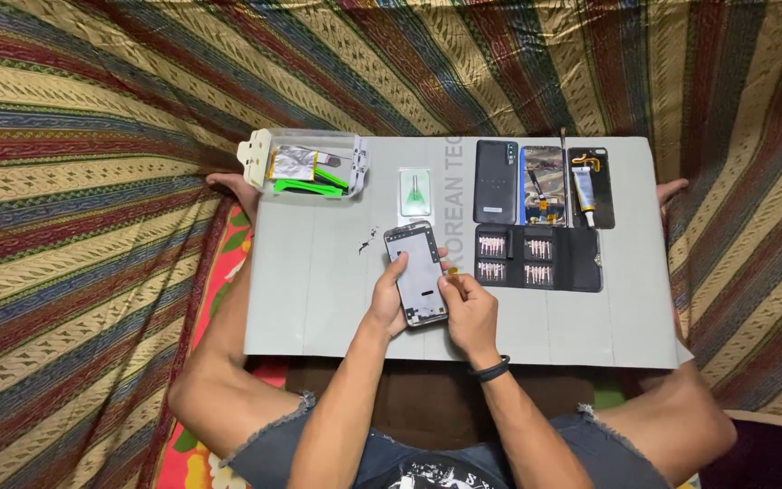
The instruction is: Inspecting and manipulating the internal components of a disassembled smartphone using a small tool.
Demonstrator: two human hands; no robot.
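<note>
Fingers of the left hand (389, 292) curl around the left edge of an opened phone frame (418, 273), holding it just above the mat, while the right hand (465, 303) pinches its lower right edge between thumb and fingertips; whether something small sits in that pinch is too fine to tell.

Beyond and all around the fingers spreads a striped woven cloth (74, 181) in red, gold and blue. Directly beneath them lies a pale grey work mat (319, 299), resting across the person's knees. To the right of the fingers, just beside the phone frame, an open black bit case (536, 258) shows rows of small driver bits. Farther from the fingers, above that case, three things lie side by side: a dark back cover (496, 181), a phone body with exposed boards (544, 184) and a black panel carrying a small glue tube (584, 190). Up and to the left of the fingers stands a clear plastic box (305, 165) holding silvery foil and green pieces. Straight ahead of the fingertips sits a small green packet (415, 192). Just left of the phone frame's top corner lie a few tiny dark parts (368, 239).
</note>
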